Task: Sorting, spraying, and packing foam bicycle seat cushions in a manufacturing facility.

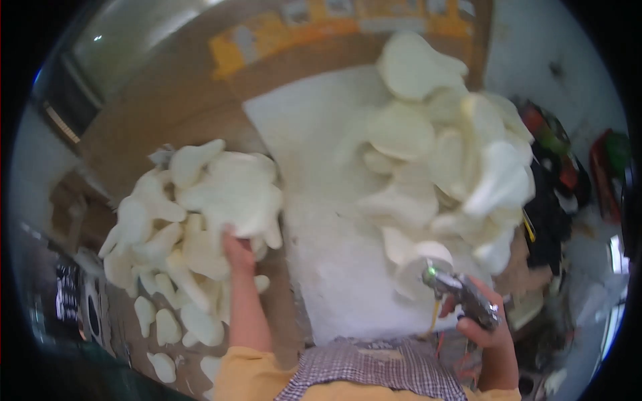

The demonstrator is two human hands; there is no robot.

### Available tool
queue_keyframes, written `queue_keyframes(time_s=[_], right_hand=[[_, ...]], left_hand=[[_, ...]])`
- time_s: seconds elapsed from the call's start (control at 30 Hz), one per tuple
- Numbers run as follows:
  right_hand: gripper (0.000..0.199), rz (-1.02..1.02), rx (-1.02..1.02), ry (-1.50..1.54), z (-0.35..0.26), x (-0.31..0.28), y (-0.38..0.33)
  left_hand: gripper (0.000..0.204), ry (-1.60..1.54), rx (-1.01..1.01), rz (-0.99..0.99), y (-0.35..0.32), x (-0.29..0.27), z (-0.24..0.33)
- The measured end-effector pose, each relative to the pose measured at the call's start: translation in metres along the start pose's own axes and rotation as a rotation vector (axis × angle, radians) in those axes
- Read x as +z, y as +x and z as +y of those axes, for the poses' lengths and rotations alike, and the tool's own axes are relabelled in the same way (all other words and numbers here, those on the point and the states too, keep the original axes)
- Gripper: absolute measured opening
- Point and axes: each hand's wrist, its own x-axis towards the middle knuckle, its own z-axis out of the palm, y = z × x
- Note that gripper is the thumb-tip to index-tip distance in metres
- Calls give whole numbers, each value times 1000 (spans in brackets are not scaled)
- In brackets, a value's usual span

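Gripping a shiny silver metal gun-shaped tool (471,301), the right hand (493,333) has its fingers wrapped around the body of it, at the near right corner of a white flat sheet (321,267). The tool's front end, with a small green glint on it, points away and to the left, toward the near edge of a heap of cream-white, rounded, flat lobed pieces (461,160). A thin yellow tube (433,315) shows just below that front end.

Well apart on the other side, the left hand (239,252) meets the near edge of a broad cream-white lobed piece (231,194), which lies just beyond that hand on top of a second, looser heap of similar pale pieces (144,220). The piece covers the left fingertips, so I cannot tell whether they pinch it or are spread beneath it.

The left heap lies on the brown bench (180,123), with several single pieces scattered on its near side; the right heap sits largely on the white sheet. Between the forearms is a checked cloth apron (374,367), flanked by yellow sleeves (247,374). Orange-yellow tape (328,28) runs along the bench's far side.
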Motion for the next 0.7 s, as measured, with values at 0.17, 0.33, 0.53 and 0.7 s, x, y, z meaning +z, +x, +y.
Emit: queue_keyframes(time_s=[0.17, 0.33, 0.53, 0.7], right_hand=[[69, 132, 72, 56, 2, -23, -33], [65, 202, 216, 82, 13, -30, -84], [66, 150, 188, 11, 15, -47, -119], [66, 75, 172, 101, 0, -51, -110]], left_hand=[[36, 356, -128, -340, -38, 46, -76], [69, 1007, -140, -965, -147, 136, -220], [58, 1447, 96, -971, -188, 162, -180], [39, 850, -64, -214, -153, 59, -103]])
